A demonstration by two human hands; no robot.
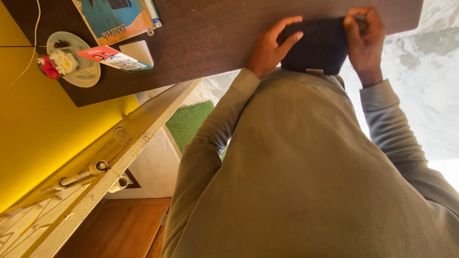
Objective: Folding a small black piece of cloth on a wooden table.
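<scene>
A: Where does the single view sit?
B: On the head, looking steeply down the olive-grey sweatshirt front [306,181], close to the dark brown wooden tabletop [205,38] just beyond the grip.

book [117,19]: cut by top edge | dark cloth [318,45]: lower edge hidden (behind sleeves)
</scene>
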